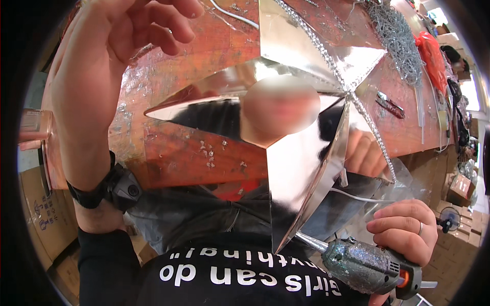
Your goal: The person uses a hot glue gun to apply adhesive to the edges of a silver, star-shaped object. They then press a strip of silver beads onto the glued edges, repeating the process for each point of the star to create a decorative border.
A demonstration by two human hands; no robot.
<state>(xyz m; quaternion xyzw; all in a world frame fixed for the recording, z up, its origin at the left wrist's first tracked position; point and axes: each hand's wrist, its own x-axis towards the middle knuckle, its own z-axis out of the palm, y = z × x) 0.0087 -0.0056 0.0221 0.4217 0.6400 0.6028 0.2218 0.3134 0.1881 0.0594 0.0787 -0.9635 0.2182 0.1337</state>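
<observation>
A large folded star (301, 168) with mirror-bright silver faces stands tilted over the table's near edge. Silver beaded trim (370, 120) runs along some of its ridges. My right hand (406, 229) grips a grey, glitter-flecked hot glue gun (362, 265), whose metal nozzle is at the star's lower point; whether it touches cannot be told. At upper left my left hand (145, 28) is raised over the table, fingers bent and apart, with nothing visible in them; its upper part is cut off by the frame. Reflected fingers show in the star's right face.
The worn red-brown table (204, 158) carries dried glue specks. A tangle of silver trim (395, 41) lies at far right, near a red plastic bag (433, 58). A dark narrow tool (390, 105) and clear sticks (419, 109) lie right of the star. Cardboard boxes (459, 188) stand beyond.
</observation>
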